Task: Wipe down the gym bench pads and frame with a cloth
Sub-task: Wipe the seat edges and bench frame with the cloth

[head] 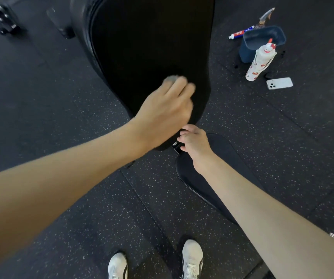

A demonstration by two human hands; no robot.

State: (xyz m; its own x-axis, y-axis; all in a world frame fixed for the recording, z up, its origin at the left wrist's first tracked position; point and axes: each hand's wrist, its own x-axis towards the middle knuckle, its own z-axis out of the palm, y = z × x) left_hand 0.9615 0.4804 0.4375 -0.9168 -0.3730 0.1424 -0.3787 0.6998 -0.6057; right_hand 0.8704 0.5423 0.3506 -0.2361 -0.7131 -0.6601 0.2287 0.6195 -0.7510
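Note:
A black back pad [152, 47] of the gym bench stretches away from me, tilted up. My left hand [166, 105] lies on its near end and presses a grey cloth [171, 79], which peeks out past the fingertips; the hand is blurred. Below it, my right hand [192, 141] has its fingers curled at the bench frame joint [175, 147], in the gap between the back pad and the black seat pad [222, 158]. What the right fingers grip is mostly hidden.
Speckled black rubber floor all round. At the right stand a blue bin [260, 43], a white spray bottle with red print [259, 61], a tube [240, 33] and a white phone [279, 83]. Black frame parts [3, 17] are at the far left. My white shoes [192, 258] stand below.

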